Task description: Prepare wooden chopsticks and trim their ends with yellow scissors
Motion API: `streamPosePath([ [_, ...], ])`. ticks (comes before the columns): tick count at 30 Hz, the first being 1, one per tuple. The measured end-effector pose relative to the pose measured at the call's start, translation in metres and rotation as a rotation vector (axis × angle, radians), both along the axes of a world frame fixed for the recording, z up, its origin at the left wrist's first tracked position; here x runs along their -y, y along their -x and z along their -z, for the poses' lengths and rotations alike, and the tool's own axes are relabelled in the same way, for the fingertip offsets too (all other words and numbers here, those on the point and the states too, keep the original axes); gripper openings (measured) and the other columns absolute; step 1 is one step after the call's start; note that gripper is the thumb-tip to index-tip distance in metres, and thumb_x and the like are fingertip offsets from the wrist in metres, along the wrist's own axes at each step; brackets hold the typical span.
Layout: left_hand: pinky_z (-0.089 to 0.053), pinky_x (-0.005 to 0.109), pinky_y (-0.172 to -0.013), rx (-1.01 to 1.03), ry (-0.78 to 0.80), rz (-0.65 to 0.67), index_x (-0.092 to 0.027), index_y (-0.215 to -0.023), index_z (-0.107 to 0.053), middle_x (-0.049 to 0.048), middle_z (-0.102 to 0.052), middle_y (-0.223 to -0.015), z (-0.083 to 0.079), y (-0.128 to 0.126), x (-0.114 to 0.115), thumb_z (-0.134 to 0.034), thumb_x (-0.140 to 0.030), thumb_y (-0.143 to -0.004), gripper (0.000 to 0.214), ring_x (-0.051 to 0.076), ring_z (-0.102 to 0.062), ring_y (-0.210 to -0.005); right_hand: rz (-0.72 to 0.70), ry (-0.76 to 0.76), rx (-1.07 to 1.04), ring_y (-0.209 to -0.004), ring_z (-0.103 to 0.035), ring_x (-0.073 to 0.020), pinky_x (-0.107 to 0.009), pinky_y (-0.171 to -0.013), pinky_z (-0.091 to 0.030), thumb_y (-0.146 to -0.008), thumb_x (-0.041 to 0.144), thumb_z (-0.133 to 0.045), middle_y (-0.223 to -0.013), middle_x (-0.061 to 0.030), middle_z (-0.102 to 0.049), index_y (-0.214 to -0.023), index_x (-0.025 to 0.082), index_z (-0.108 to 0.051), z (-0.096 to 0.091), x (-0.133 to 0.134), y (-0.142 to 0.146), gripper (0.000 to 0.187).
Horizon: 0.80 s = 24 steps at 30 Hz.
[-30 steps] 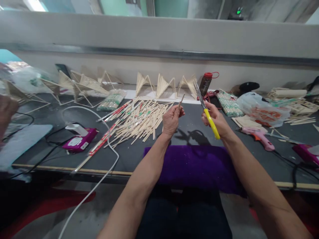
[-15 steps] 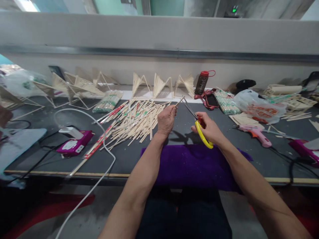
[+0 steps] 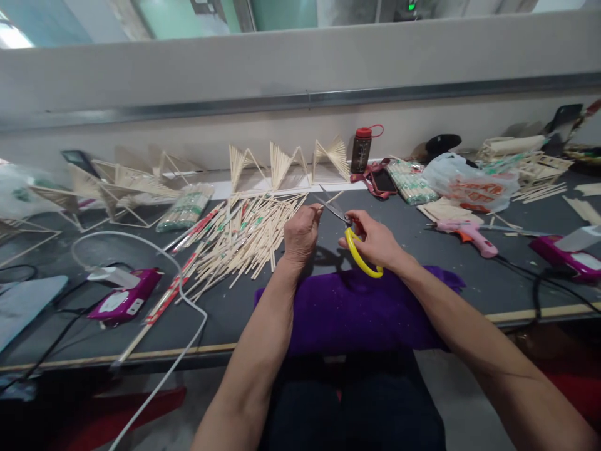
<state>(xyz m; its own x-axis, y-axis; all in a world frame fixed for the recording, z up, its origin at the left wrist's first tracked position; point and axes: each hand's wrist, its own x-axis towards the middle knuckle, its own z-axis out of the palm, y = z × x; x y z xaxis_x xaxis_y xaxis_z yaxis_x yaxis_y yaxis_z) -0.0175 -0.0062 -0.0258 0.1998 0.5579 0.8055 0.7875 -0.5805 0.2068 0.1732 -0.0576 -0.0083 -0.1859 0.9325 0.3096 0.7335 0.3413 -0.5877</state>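
My right hand grips a pair of scissors by its yellow handles. The blades point up and left, slightly apart, and end close to my left hand. That hand is closed in a pinch around a thin wooden stick, mostly hidden by the fingers. Just past the blades shows a short piece of stick; whether it touches the table I cannot tell. Left of my left hand lies a loose pile of wooden sticks. A purple cloth covers the table edge under my forearms.
Fan-shaped stick models stand along the wall beside a red-capped bottle. A pink glue gun and a plastic bag lie at right. A white cable loops from a magenta power strip at left.
The stick that stuck out of my left hand between the blades no longer shows there; a short piece appears beyond the scissors. The view has shifted, moving everything leftward.
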Motion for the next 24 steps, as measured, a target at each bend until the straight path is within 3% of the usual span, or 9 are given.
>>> streamPosePath([
  [24,-0.034,0.024,-0.060,-0.099,-0.065,-0.023,-0.018,-0.091,-0.061,0.0050,-0.064,-0.077,0.0006,-0.0041,0.0010,-0.039,-0.031,-0.093,0.025,0.013,-0.057,-0.069,-0.077,-0.018,-0.029,-0.068,-0.050,-0.0151,-0.027,-0.061,-0.035,-0.078,0.042,-0.057,-0.081,-0.0021,-0.058,-0.123,0.020,-0.046,0.0059,-0.0039,-0.0026,0.052],
])
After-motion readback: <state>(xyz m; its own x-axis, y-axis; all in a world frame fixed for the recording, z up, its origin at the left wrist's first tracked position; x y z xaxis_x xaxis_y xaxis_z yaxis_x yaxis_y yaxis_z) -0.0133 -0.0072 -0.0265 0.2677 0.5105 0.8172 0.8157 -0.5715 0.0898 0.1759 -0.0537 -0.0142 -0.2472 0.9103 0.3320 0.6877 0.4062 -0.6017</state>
